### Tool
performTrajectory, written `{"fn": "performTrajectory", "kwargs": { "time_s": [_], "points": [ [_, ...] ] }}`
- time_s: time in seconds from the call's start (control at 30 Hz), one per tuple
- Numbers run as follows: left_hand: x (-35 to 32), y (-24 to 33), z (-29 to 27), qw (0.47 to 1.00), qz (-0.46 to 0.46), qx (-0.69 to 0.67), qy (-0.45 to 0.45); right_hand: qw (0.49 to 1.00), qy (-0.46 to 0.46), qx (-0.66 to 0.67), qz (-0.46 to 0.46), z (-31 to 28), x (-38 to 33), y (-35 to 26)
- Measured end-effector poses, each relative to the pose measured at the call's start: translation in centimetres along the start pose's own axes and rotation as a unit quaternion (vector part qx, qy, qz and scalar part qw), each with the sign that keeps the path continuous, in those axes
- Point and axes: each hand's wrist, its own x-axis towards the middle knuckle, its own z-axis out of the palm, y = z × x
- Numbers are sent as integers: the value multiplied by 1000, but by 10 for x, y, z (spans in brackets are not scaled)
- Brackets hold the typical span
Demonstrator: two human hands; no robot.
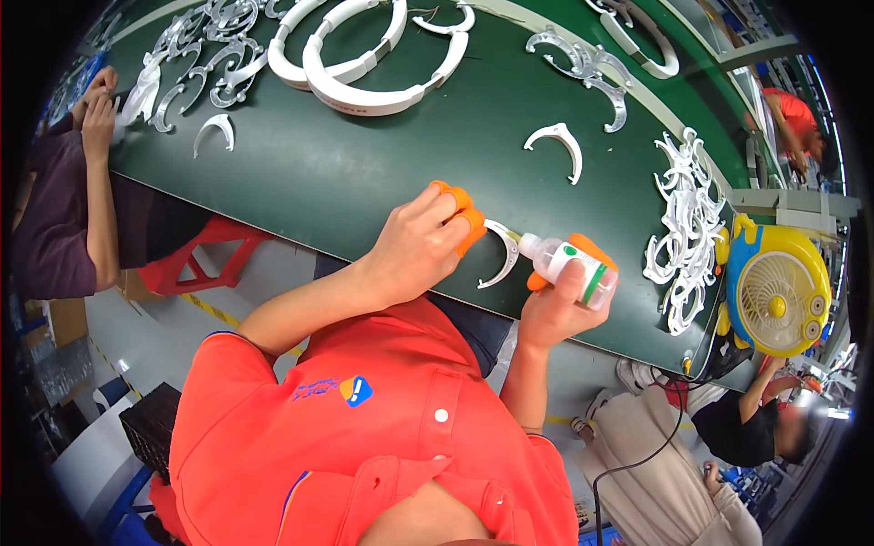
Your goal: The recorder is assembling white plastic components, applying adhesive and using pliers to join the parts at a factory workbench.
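Observation:
My left hand [417,244], with orange finger covers on its fingertips, is closed at the upper end of a white curved plastic piece [506,266] near the table's front edge. My right hand [557,308] grips a small clear squeeze bottle [550,258] with a white nozzle and a green-and-white label. The bottle is tilted so that its nozzle points left, at the curved piece. Whether the tip touches the piece, I cannot tell. Orange also covers fingertips of my right hand.
Two large white rings [364,102] and single curved pieces [557,146] lie on the green table [382,173]. A white pile [685,227] sits right, beside a yellow-and-blue fan [777,296]. Clear pieces [235,73] heap far left, near another person's hands [98,114]. A red stool [205,259] stands left.

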Motion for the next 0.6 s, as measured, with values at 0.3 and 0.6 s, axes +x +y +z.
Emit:
{"fn": "performTrajectory", "kwargs": {
  "time_s": [0.3, 0.6],
  "points": [
    [-6, -3, 0, 1000, -15, -21, 1, 993, -86, -67, -54, -3, -9, 3],
    [-5, -3, 1, 999, -14, -27, 11, 995, -57, -75, -42, 5, -9, -5]
  ]
}}
